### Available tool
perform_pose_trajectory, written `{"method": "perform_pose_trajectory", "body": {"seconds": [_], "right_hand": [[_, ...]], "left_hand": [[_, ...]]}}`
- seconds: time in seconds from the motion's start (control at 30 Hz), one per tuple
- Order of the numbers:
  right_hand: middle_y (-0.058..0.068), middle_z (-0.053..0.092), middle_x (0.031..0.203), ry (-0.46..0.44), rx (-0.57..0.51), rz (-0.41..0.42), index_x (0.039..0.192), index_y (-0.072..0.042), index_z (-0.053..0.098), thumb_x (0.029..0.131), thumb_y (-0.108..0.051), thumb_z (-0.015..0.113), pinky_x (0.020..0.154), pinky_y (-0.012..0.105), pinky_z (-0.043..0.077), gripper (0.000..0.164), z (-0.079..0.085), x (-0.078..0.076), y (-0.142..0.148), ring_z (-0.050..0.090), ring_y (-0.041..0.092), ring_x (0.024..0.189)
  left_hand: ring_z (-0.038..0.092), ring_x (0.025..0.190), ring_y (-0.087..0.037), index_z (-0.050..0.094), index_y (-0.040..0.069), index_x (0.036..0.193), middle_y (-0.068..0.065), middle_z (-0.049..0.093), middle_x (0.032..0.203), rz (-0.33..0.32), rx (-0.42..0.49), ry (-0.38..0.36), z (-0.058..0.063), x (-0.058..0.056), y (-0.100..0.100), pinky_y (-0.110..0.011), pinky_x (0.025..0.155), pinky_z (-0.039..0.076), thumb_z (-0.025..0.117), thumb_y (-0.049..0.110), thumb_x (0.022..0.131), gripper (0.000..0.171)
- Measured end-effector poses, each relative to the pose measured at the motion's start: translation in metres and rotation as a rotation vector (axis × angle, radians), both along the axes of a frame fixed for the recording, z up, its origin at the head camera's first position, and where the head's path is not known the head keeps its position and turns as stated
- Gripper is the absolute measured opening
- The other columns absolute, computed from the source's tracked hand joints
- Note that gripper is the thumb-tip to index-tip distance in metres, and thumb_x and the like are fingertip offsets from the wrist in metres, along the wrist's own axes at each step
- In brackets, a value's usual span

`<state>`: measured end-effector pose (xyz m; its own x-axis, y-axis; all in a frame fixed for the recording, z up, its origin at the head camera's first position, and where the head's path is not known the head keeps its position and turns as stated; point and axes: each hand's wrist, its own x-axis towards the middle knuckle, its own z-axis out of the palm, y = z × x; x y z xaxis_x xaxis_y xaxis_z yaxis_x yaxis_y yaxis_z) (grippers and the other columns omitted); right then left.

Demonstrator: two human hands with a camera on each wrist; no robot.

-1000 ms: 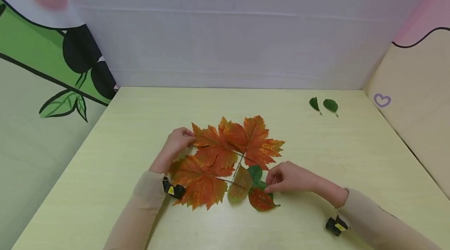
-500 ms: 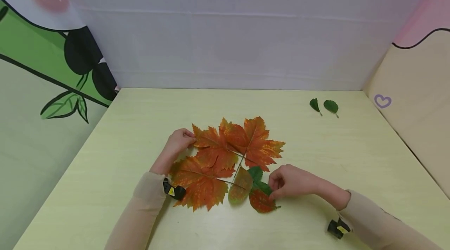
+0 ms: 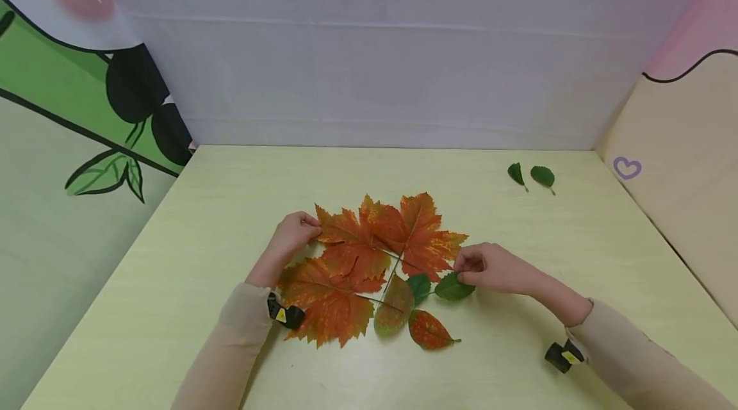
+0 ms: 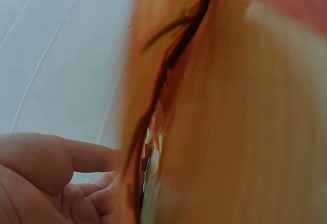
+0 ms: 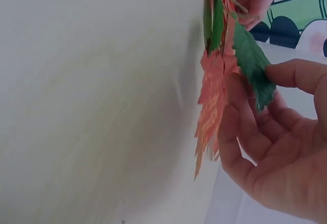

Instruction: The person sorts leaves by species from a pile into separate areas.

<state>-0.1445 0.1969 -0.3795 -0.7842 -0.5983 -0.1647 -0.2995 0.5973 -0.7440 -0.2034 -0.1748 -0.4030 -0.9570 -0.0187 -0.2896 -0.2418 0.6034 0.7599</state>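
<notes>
At ten o'clock on the leaf cluster (image 3: 363, 256), the left hand (image 3: 291, 234) keeps its place, thumb and fingers closed together at the edge of the upper-left orange leaf (image 3: 348, 237); its own wrist view hides the fingertips. Another orange leaf (image 3: 328, 301) spreads at eight, a yellow-green leaf (image 3: 394, 307) at six. A small green leaf (image 3: 419, 287) sits at four, and the red leaf (image 3: 429, 331) at five now lies uncovered: the held green leaf (image 3: 454, 287) has moved off it towards three, pinched lightly by the right hand (image 3: 496, 268). That seems to loosen this side, the held leaf's place probably unsettled. Two loose green leaves (image 3: 542, 175) lie well apart at two, unmoved.
</notes>
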Motion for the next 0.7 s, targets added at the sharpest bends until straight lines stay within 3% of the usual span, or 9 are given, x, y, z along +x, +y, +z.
{"method": "perform_pose_trajectory", "body": {"seconds": [0.27,0.7], "right_hand": [[0.004,0.063,0.088,0.007,-0.049,-0.07,0.093,-0.009,0.065,0.085,-0.015,0.061,0.062,0.026,0.045,0.011,0.006,-0.019,0.011,0.054,0.013,0.073],[0.007,0.067,0.099,0.003,-0.049,-0.083,0.1,-0.008,0.068,0.083,-0.016,0.065,0.07,0.024,0.047,0.019,0.009,-0.047,0.027,0.06,0.009,0.081]], "left_hand": [[0.051,0.073,-0.021,0.054,-0.002,0.101,-0.012,0.058,0.088,-0.007,0.004,0.001,0.0,0.0,0.0,-0.027,0.06,0.04,0.054,0.012,0.089,0.019],[0.051,0.074,-0.021,0.054,-0.002,0.102,-0.012,0.058,0.09,-0.006,0.0,-0.004,0.0,0.0,0.0,-0.029,0.063,0.041,0.054,0.013,0.089,0.02]]}}
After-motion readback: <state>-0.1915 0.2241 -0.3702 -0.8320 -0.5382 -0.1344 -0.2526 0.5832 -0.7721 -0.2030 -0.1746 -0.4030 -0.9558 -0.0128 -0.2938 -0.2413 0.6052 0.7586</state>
